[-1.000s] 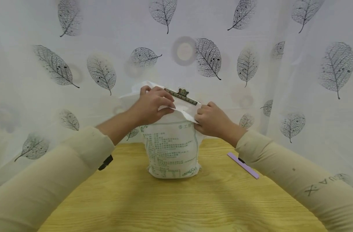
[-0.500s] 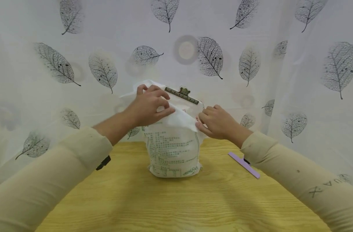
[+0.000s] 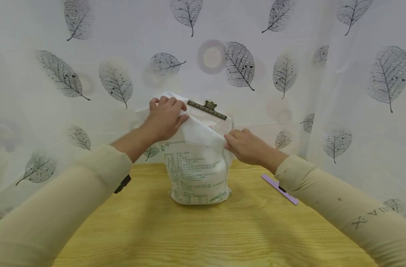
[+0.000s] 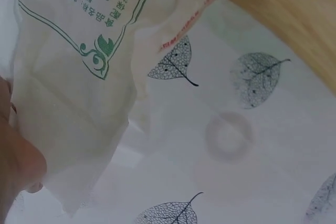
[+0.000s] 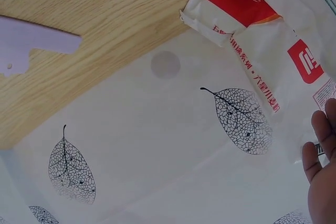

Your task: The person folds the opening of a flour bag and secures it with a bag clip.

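A white flour bag (image 3: 196,178) with green print stands upright on the table, its top edge folded over towards me. My left hand (image 3: 164,118) holds the left part of the bag's top between thumb and fingers. At the upper right edge of the bag, my right hand (image 3: 247,146) pinches the fold with curled fingers. Behind the fold, along the top, lies a dark striped strip (image 3: 207,109) with a bear-shaped piece on it. In the right wrist view, the bag's side (image 5: 262,66) shows red print, and part of my hand (image 5: 328,166) is cut off.
A flat lilac bar (image 3: 279,189) lies on the wooden table (image 3: 203,237) to the right of the bag. Behind stands a white curtain (image 3: 306,22) printed with leaves. A small black object (image 3: 122,184) shows beneath the left sleeve.
My left hand has slid left along the bag's top. My right hand has dropped a little, and the folded flap has come further down over the front.
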A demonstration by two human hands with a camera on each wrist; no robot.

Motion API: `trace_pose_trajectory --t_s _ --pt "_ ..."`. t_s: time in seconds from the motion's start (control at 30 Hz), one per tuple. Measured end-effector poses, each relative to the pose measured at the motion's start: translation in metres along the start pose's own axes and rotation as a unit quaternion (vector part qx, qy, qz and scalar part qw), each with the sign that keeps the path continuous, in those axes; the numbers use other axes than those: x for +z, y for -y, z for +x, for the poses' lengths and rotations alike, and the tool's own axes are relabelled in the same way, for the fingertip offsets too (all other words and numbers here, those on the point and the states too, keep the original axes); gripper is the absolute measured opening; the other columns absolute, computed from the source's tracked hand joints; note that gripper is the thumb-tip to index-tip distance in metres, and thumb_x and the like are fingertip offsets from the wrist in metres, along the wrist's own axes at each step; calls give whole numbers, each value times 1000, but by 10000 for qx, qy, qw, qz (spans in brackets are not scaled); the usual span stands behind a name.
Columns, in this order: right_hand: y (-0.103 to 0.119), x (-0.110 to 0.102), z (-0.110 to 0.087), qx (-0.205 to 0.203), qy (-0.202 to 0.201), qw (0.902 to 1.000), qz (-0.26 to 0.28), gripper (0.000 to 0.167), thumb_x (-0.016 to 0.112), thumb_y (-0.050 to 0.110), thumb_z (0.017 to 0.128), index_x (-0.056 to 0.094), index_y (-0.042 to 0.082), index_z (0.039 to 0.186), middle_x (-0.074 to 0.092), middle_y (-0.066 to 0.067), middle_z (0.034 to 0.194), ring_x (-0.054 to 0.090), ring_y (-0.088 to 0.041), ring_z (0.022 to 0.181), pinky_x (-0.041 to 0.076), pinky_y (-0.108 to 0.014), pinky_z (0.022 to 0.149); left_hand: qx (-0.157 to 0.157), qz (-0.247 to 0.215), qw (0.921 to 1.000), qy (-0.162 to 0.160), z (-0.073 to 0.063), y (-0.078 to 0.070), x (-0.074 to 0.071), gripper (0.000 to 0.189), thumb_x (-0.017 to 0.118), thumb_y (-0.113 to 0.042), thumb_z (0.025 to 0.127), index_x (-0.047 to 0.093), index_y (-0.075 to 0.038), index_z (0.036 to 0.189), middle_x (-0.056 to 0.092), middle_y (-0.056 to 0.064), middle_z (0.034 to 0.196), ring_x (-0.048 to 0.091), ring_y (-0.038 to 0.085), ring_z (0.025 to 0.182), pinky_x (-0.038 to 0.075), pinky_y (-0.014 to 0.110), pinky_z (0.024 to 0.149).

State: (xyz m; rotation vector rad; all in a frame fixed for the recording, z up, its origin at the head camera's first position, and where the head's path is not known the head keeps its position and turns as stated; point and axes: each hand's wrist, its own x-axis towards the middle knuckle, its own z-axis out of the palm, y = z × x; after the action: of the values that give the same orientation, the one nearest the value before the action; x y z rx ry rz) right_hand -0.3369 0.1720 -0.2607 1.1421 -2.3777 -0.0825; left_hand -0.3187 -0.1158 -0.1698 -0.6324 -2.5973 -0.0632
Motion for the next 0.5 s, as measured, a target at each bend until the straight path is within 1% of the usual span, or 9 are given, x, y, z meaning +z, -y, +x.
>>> trace_pose_trajectory --t_s 0.13,0.23,0.33,0.4,0.47,0.5 --pt "0 0 0 102 164 9998 106 42 48 23 106 53 -7 134 64 -20 120 60 -34 110 46 -50 91 5 -44 10000 33 6 8 1 24 46 -29 107 61 -13 117 60 9 119 41 32 115 17 57 107" --pt "0 0 -1 152 263 9994 141 43 47 25 106 53 -6 135 64 -19 119 60 -34 109 46 -51 92 21 -144 9999 11 9 11 3 22 44 -24 107 62 -14 115 61 9 117 41 32 112 17 57 105" --pt "-2 -2 -2 248 333 9990 172 33 47 27 107 60 1 122 65 -13 112 60 -31 104 45 -49 89 83 -182 9998 -23 10 10 4 23 43 -25 107 63 -17 116 60 9 121 41 32 115 16 57 106" --pt "-6 -3 -5 309 317 9988 199 27 48 29 106 61 6 112 64 -9 104 58 -28 97 45 -47 86 144 -194 9997 -46 9 8 3 29 40 -31 108 63 -19 121 58 9 125 39 33 121 13 58 108" --pt "-9 -3 -8 361 292 9987 205 22 49 30 106 59 10 101 61 -6 97 56 -25 90 43 -45 81 245 -184 9995 -89 7 4 4 34 40 -38 107 63 -21 124 55 9 132 36 34 127 10 60 110" --pt "-11 -3 -11 378 285 9987 204 22 50 30 105 59 11 100 60 -4 94 55 -24 88 43 -43 80 302 -162 9994 -103 6 1 4 36 40 -43 107 63 -21 125 53 9 134 35 34 130 8 60 111"
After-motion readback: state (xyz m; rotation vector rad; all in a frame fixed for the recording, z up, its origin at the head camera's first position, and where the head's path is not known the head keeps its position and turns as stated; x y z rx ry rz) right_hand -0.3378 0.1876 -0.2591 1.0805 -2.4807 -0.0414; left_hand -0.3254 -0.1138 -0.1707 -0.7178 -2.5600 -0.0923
